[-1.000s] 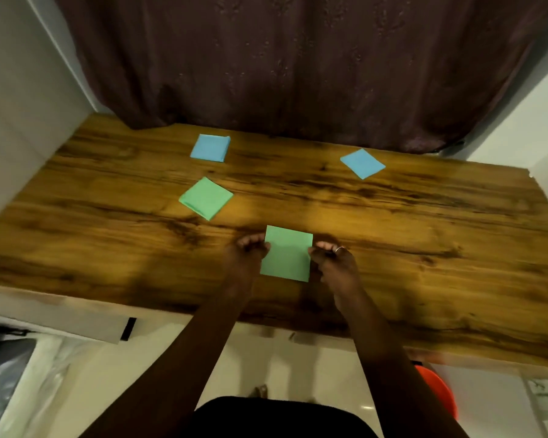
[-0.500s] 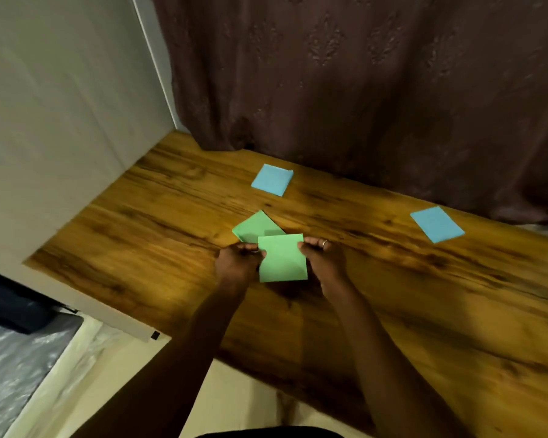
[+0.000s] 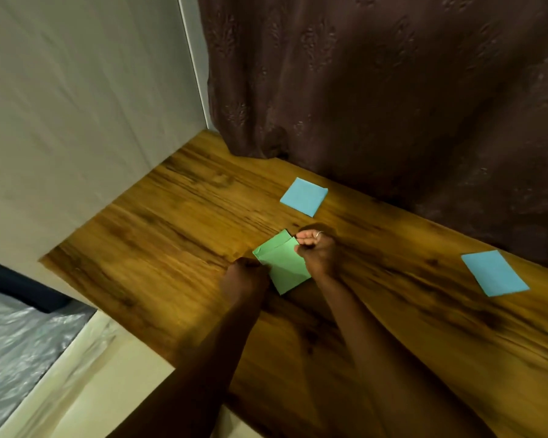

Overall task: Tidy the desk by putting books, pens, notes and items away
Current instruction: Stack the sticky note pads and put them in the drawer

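Between the curled fingers [image 3: 301, 240] of left hand [image 3: 246, 275] and right hand [image 3: 315, 252], pinching green notes [image 3: 283, 263]: square edges flush on the counter [image 3: 171, 235], then lift together, unbent.

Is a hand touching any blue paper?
No: the far blue note and the right blue note lie alone on the desk; the left hand and right hand pinch green paper.

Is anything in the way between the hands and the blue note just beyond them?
Nothing visible. Only bare desk lies between the blue note and the right hand, which holds the green notes together with the left hand.
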